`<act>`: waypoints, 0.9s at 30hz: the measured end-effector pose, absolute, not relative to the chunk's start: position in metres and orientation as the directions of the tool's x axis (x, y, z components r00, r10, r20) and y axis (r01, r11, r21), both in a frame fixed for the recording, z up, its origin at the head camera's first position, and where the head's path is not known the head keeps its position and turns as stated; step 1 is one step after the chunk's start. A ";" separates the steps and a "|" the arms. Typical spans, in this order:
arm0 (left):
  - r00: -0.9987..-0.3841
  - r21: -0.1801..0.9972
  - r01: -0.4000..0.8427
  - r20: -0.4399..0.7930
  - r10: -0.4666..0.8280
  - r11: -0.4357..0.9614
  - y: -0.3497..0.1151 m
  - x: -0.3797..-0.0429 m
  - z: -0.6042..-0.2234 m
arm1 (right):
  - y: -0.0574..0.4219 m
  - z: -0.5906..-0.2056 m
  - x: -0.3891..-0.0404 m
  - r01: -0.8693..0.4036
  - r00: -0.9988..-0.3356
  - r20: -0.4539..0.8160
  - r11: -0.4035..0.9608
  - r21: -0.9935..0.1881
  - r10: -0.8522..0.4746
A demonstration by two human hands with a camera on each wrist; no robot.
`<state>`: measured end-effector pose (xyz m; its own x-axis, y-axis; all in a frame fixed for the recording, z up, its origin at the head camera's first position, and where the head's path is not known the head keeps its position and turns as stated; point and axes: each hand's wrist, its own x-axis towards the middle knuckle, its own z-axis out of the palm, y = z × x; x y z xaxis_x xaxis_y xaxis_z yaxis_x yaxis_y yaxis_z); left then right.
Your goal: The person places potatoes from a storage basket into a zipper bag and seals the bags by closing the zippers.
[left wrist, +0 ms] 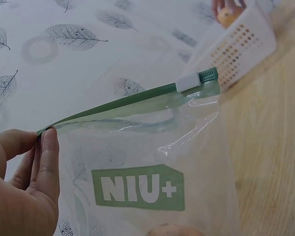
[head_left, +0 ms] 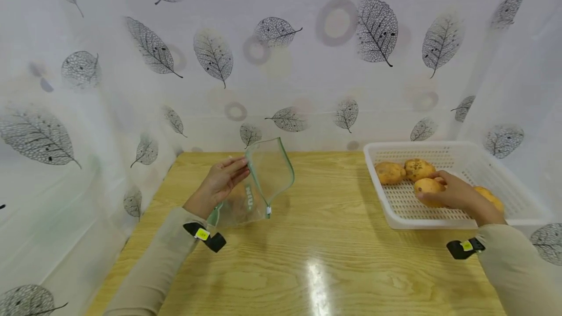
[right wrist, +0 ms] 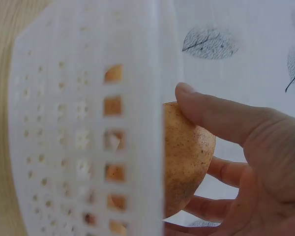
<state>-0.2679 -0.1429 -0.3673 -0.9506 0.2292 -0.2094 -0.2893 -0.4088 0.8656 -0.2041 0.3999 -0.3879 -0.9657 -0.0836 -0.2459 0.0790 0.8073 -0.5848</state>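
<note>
My left hand [head_left: 219, 179] pinches the green top edge of a clear zip bag [left wrist: 132, 147] marked NIU+. The bag's mouth gapes in the head view, and its white slider [left wrist: 188, 82] sits near the far end of the zip. Low in the bag, a brownish rounded thing [left wrist: 172, 230] shows at the bottom of the left wrist view. Over at the right, my right hand [head_left: 458, 195] grips a potato [head_left: 429, 190] in a white plastic basket [head_left: 505, 174]. Thumb and fingers lie on opposite sides of this potato [right wrist: 187, 152]; the basket wall hides part of it.
Two potatoes, one plain [head_left: 390, 173] and one darker-spotted [head_left: 419, 168], lie at the basket's left back. Another potato [head_left: 488, 198] is partly behind my right hand. A wooden table [head_left: 316, 243] lies below, with a leaf-print curtain [head_left: 307, 82] behind and at the sides.
</note>
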 end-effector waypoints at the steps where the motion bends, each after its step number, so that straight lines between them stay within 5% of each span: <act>1: -0.950 0.866 -0.290 -0.210 0.229 -0.408 -0.143 -0.268 -0.367 | 0.396 -0.386 -0.205 0.066 -0.969 -0.231 0.810 -0.582 -0.088; 27: -0.949 0.849 -0.302 -0.226 0.218 -0.433 -0.142 -0.271 -0.368 | 0.278 -0.338 -0.213 -0.095 -0.985 -0.024 0.655 -0.750 -0.170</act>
<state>-0.2709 -0.1423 -0.3676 -0.9494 0.2176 -0.2264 -0.3018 -0.4330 0.8494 -0.2135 0.2785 -0.3376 -0.9852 -0.1700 -0.0239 -0.0948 0.6546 -0.7500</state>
